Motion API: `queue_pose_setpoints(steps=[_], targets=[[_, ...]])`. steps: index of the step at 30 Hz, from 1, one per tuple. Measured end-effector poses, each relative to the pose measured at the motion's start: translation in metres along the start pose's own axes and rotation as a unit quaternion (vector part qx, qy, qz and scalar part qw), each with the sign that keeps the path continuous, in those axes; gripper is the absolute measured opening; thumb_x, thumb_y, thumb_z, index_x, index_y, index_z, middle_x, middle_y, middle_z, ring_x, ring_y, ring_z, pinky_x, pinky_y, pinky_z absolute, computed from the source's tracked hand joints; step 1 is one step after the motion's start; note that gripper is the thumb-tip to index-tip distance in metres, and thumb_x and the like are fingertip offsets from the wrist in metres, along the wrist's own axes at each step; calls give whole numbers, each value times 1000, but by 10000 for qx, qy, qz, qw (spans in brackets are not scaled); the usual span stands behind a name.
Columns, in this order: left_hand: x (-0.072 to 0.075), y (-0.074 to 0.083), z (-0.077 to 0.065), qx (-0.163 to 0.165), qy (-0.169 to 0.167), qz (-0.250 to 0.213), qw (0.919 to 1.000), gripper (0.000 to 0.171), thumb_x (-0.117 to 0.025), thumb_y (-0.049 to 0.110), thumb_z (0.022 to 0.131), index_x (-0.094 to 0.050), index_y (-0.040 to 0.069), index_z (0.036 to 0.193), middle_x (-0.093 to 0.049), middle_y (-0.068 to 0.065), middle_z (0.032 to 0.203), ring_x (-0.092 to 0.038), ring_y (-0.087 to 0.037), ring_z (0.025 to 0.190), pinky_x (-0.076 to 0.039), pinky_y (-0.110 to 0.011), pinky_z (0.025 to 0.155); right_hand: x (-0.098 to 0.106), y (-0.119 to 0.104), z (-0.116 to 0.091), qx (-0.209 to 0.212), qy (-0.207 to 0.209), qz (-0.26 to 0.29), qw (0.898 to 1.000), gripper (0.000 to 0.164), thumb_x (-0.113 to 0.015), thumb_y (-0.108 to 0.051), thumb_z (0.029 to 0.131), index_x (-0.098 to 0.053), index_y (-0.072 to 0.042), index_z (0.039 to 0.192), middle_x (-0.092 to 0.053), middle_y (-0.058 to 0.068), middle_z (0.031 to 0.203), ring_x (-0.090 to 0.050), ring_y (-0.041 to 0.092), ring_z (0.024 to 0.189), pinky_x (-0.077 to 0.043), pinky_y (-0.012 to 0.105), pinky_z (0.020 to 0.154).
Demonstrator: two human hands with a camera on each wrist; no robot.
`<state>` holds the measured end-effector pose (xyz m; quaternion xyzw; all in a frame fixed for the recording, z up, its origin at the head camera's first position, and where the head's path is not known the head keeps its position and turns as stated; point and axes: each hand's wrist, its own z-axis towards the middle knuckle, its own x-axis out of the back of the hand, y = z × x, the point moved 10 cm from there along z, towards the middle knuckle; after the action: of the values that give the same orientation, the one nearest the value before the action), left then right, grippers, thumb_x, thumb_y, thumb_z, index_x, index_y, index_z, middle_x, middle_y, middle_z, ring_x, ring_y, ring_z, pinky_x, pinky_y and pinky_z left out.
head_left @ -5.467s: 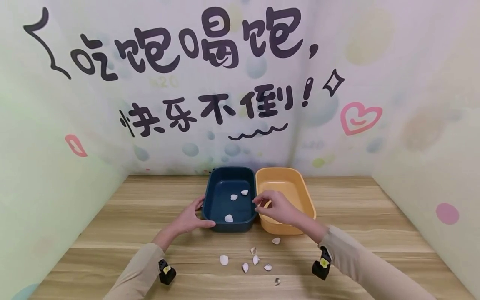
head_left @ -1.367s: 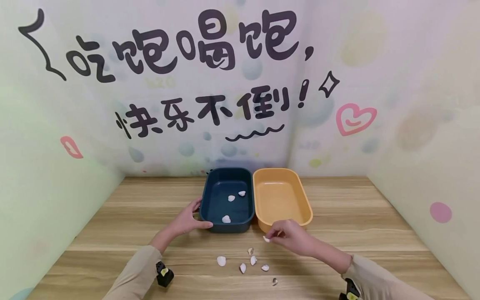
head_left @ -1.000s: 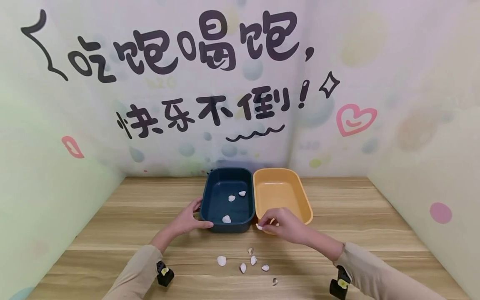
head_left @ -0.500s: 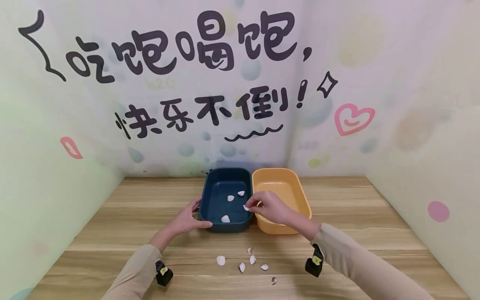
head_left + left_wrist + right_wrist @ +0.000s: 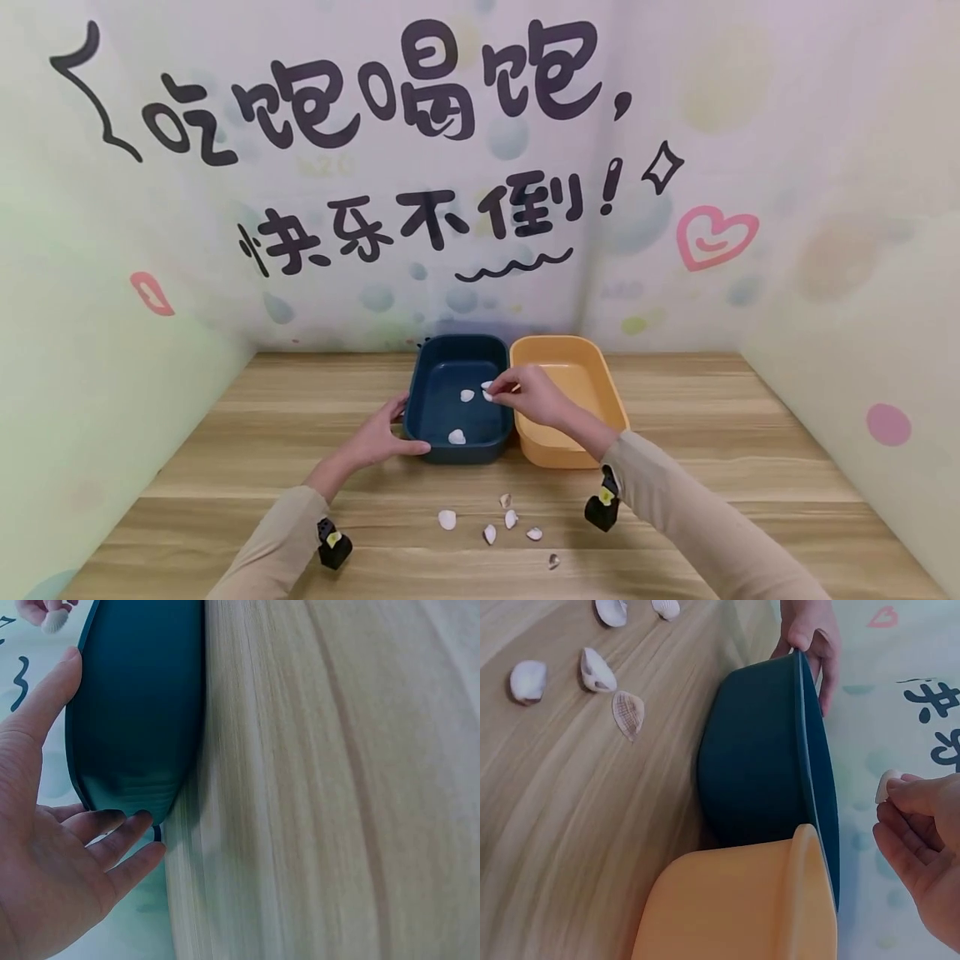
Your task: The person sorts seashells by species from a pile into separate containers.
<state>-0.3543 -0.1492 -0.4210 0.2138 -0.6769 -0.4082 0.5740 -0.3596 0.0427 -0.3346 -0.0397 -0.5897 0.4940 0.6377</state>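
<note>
My right hand pinches a white seashell between thumb and fingers, over the right part of the dark blue bin. Inside that bin lie a shell near the middle and another shell near the front; one more is partly hidden by the held one. My left hand rests against the blue bin's left front corner, thumb on the rim and loosely spread fingers along its side. Several loose shells lie on the table in front of the bins.
A yellow bin stands right beside the blue one, and my right forearm crosses above it. Both sit on a wood-grain table near a printed cloth backdrop. Side walls stand left and right.
The shell that lay before the yellow bin was picked up by my right hand and carried up and left over the blue bin. My left hand has stayed in place.
</note>
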Motion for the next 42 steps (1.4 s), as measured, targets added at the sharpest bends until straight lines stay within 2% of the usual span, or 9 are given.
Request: queue_pose_setpoints(steps=[7, 18, 23, 32, 38, 42], targets=[[-1, 3, 0, -6, -5, -32, 10000, 95, -77, 29, 72, -20, -4, 141, -32, -24, 141, -36, -37, 125, -32, -49, 100, 3, 14, 6, -205, 273, 238, 9991, 11, -65, -5, 82, -71, -4, 91, -68, 5, 87, -59, 14, 75, -52, 26, 72], [-3, 3, 2, -45, -31, -95, 9999, 96, -77, 29, 71, -20, -4, 141, -31, -23, 141, -36, -37, 125, -31, -50, 101, -4, 29, 13, -388, 399, 229, 9982, 13, -63, -2, 83, -70, -2, 94, -68, 7, 90, -59, 15, 76, -52, 26, 73], [-4, 2, 3, -85, -48, -97, 9999, 96, -77, 30, 71, -21, -3, 141, -31, -23, 141, -37, -36, 125, -34, -49, 99, -5, 34, 13, -581, 423, 264, 9971, 16, -60, 1, 85, -67, -1, 99, -66, 14, 96, -60, 19, 81, -52, 30, 76], [-2, 1, 2, -35, -9, -124, 9999, 96, -77, 28, 72, -19, -4, 141, -31, -24, 141, -36, -37, 125, -32, -50, 100, -3, 31, 8, -594, 304, 353, 9971, 18, -60, -3, 85, -66, -2, 103, -65, 13, 98, -59, 19, 83, -51, 33, 79], [-2, 0, 1, -23, -4, -122, 9999, 96, -77, 28, 72, -19, -4, 141, -30, -23, 142, -36, -37, 125, -31, -50, 101, 1, 27, 8, -565, 227, 403, 9973, 19, -61, -4, 85, -65, -1, 103, -65, 8, 95, -58, 17, 83, -51, 32, 79], [-1, 1, 1, -44, 5, -94, 9999, 96, -77, 29, 72, -20, -4, 141, -31, -23, 142, -36, -37, 125, -32, -49, 100, 4, 23, 5, -540, 184, 487, 9972, 19, -61, -4, 85, -65, -1, 103, -65, 10, 95, -58, 18, 83, -52, 31, 77]])
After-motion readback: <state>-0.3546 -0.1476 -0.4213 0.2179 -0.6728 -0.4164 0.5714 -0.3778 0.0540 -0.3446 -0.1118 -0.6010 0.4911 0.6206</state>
